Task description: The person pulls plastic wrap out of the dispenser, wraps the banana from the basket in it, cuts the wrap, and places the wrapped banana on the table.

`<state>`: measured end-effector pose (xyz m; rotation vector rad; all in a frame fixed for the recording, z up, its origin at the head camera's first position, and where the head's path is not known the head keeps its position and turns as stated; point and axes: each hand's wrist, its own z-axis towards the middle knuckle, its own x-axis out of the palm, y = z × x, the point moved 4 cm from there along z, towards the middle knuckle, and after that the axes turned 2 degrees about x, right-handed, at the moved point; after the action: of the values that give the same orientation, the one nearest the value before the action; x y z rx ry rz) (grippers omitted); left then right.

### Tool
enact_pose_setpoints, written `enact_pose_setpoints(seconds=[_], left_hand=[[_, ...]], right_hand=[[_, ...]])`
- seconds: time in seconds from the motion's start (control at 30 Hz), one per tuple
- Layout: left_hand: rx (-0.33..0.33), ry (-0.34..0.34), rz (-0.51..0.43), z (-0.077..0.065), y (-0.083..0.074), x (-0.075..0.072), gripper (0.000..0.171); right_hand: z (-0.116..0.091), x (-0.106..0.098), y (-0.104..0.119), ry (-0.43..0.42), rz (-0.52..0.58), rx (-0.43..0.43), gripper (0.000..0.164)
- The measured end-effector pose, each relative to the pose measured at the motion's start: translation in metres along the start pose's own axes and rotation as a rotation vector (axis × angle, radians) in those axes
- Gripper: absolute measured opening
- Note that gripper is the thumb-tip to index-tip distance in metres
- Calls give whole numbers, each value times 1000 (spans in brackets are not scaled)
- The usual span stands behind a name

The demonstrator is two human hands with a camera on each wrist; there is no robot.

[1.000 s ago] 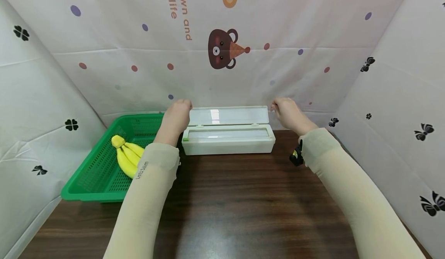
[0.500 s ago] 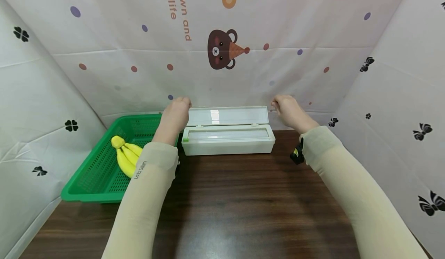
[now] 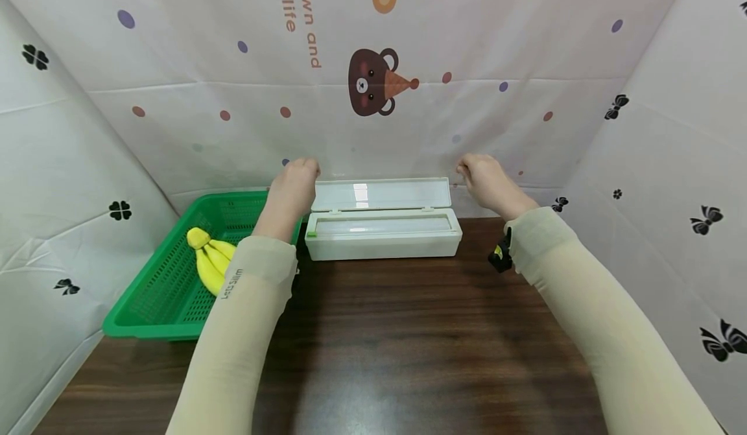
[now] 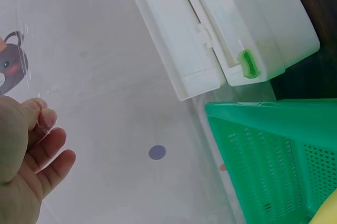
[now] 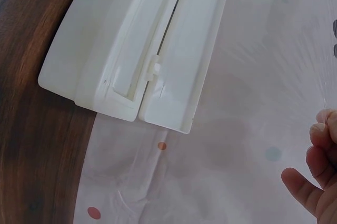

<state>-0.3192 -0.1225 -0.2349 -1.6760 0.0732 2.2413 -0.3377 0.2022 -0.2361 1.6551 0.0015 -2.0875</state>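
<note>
A long white plastic wrap dispenser (image 3: 383, 247) stands at the back of the table with its clear-windowed lid (image 3: 382, 195) raised. To its left, my left hand (image 3: 293, 188) is held up beside the lid. Its thumb and index finger pinch the edge of a sheet of clear plastic wrap, and the other fingers are loosely bent. On the opposite side my right hand (image 3: 489, 181) pinches the same sort of thin film (image 5: 295, 56), which shows fine stretch creases in the right wrist view. The sheet is see-through, so its full outline cannot be made out.
A green plastic basket (image 3: 131, 318) sits on the left, partly behind the left forearm, with a bunch of bananas (image 3: 210, 273) in it. Printed white sheets (image 3: 373, 143) rise behind and at both sides of the dark wooden table (image 3: 373, 338).
Both hands have risen slightly, the left one also drifting a little left and the right a little right. The dispenser, basket and bananas have stayed put.
</note>
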Motion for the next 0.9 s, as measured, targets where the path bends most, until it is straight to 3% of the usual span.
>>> enact_pose_setpoints(seconds=[0.57,0.9], left_hand=[[7,7,-19,2,-1,-9,23],[35,-27,-13,-4,-3,-13,21]], right_hand=[[-1,-9,1,-4,14,7,27],[-6,-12,3,-19,15,8,27]])
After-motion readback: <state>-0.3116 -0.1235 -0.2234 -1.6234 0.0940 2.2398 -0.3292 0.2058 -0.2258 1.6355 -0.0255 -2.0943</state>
